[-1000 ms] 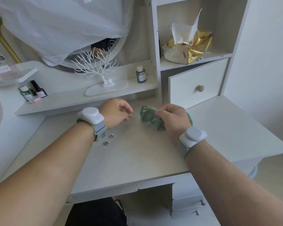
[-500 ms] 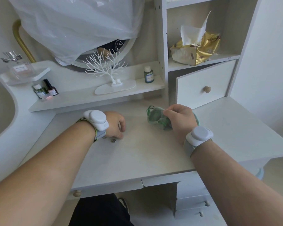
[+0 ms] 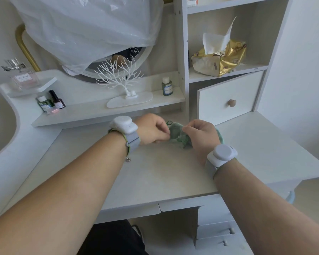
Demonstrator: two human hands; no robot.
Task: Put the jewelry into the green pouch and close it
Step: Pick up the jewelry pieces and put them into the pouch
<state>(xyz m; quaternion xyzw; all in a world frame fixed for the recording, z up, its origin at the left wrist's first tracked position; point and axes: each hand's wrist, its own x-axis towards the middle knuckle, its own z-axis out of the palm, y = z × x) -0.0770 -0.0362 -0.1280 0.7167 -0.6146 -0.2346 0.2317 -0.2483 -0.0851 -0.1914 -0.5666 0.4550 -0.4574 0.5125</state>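
Head view: two hands met at a green pouch on a white desk.

Seen from the head camera, the right hand [image 3: 201, 134] pinched the green pouch [image 3: 177, 134] at its mouth, holding it on the desk [image 3: 164, 172]. The left hand [image 3: 153, 129] was curled at the opening, fingertips pinched; whether it held jewelry could not be told. One small ring [image 3: 127, 159] lay just beside the left wrist. The risk looked twofold: a piece could miss the narrow mouth, and the ring could be forgotten or nudged off by the forearm.
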